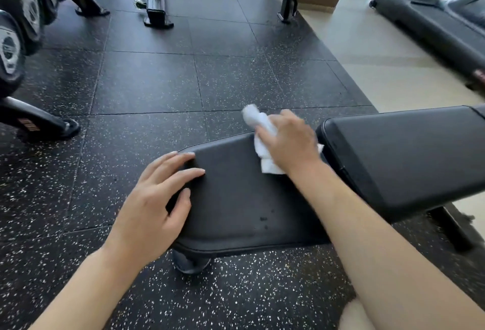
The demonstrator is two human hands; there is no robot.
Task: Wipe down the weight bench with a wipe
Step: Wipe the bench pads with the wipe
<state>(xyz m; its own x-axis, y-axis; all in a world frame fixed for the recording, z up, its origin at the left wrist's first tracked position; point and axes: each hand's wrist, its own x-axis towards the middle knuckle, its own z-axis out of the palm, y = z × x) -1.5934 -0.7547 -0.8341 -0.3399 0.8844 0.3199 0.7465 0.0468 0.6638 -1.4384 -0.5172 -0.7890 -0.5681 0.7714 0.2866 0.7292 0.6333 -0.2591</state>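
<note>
Head: wipe under right hand.

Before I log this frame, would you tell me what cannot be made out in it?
Head view only:
- Seat pad under the wipe: covered by the wipe and right hand.
- Back pad: far end cut off by the right edge.
- Bench frame: mostly hidden beneath the pads.
- Right hand: motion-blurred.

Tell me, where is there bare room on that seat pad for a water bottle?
The seat pad is bare between the left hand and right forearm, toward its near edge. The far corner is crowded: right hand grips the wipe there.
</note>
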